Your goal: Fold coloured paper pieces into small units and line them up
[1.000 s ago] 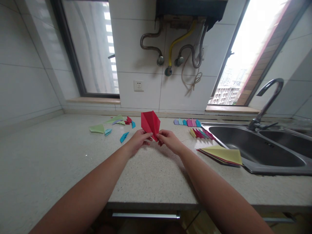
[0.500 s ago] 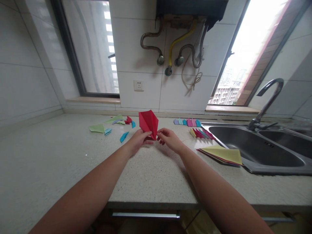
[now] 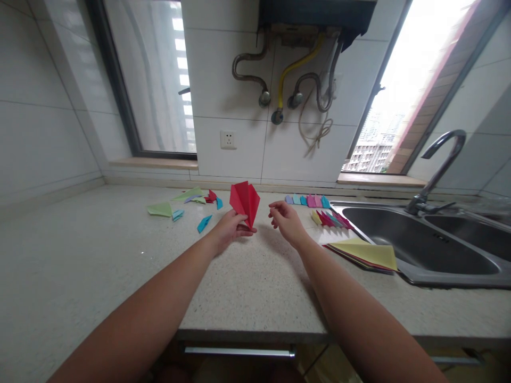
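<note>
Above the counter, my left hand (image 3: 231,230) grips a red folded paper (image 3: 244,201) near its pointed lower end. The thumb lies on the front, with the fingers behind and below. The paper fans upward in pleated folds. To its right, apart from the paper, my right hand (image 3: 286,222) hovers with loosely bent, parted fingers and nothing in them. Left of my hands lie a blue folded piece (image 3: 204,223), a light blue one (image 3: 178,215) and a pale green paper (image 3: 159,209).
Small folded papers (image 3: 310,201) stand in a row at the back right, with magenta and yellow ones (image 3: 332,219) before them. A stack of coloured paper sheets (image 3: 365,252) lies beside the steel sink (image 3: 451,277). A faucet (image 3: 447,143) arches over the sink.
My right hand has let go of the red paper and moved right. The paper stays in my left hand, its folds turned slightly.
</note>
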{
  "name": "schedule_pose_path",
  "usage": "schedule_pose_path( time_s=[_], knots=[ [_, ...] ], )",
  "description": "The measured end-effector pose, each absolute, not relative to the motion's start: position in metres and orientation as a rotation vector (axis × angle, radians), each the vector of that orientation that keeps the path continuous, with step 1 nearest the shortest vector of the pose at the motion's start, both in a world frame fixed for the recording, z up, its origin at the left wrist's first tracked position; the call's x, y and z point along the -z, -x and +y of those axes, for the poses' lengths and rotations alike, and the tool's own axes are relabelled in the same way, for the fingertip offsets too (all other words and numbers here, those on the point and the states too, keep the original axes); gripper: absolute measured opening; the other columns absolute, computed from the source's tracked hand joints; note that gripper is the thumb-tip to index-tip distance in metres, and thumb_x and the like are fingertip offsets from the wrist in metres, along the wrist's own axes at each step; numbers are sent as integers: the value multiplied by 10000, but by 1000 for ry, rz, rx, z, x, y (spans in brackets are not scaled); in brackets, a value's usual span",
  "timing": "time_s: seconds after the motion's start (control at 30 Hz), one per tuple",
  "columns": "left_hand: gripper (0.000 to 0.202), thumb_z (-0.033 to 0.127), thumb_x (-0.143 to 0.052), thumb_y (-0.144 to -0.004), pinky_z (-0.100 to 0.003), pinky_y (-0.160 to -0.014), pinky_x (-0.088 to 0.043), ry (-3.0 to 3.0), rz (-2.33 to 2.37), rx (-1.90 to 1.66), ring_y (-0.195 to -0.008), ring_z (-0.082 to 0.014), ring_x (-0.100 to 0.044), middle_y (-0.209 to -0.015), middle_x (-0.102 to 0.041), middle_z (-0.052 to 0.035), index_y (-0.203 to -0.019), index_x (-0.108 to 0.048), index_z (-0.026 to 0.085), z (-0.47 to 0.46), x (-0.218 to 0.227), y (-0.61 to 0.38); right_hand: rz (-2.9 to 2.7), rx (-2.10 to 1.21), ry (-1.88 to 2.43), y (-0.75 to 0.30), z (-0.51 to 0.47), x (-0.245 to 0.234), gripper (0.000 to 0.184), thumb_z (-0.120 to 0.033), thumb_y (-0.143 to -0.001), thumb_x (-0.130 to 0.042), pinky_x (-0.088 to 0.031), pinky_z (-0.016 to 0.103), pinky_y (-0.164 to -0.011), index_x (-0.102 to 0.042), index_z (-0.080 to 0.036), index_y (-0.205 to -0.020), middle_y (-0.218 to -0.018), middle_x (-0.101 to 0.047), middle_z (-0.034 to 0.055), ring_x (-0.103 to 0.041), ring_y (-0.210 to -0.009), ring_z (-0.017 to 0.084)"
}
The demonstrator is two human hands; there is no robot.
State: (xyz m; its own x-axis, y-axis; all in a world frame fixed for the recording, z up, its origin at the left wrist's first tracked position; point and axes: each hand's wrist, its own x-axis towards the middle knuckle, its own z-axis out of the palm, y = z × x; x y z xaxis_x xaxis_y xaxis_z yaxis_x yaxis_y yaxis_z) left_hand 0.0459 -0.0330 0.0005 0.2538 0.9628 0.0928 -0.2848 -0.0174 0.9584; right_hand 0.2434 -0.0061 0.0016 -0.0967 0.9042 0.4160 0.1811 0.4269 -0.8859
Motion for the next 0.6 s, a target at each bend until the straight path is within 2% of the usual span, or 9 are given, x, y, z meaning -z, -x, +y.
schedule_pose_path(
  time_s=[0.13,0.33,0.43,0.6],
  knots=[
    [250,225,-563,-795,-277,-547,-522,-1225,901,-1152,-668,-188,-686,-893,-659,-73,-1036,-526,173,-28,5,-47,-1702,-711,881,-240,-11,0,257,-375,-855,-546,-457,259,-538,-544,-216,-1057,-803,-578,5,-520,-607,116],
    [243,274,-601,-779,-177,-407,-359,-1390,1035,-1186,-588,-105,-579,-881,-637,-51,-1008,-611,195,-21,8,-42,-1632,-601,838,-243,-9,-5,284,-390,-869,-542,-460,256,-511,-495,-223,-1094,-935,-563,37,-528,-674,133],
    [185,271,-614,-775,-172,-396,-340,-1355,1018,-1205,-578,-98,-549,-840,-613,-38,-943,-625,194,-19,7,-40,-1600,-486,875,-248,-4,-6,268,-382,-871,-546,-480,271,-542,-511,-226,-1086,-1009,-577,59,-540,-740,151],
    [147,237,-650,-756,-173,-460,-404,-1230,915,-1247,-593,-89,-552,-823,-618,-42,-881,-635,162,-17,7,-38,-1659,-425,895,-250,-2,-4,276,-363,-874,-552,-513,306,-590,-538,-238,-1120,-1149,-583,83,-558,-820,177]
  ],
)
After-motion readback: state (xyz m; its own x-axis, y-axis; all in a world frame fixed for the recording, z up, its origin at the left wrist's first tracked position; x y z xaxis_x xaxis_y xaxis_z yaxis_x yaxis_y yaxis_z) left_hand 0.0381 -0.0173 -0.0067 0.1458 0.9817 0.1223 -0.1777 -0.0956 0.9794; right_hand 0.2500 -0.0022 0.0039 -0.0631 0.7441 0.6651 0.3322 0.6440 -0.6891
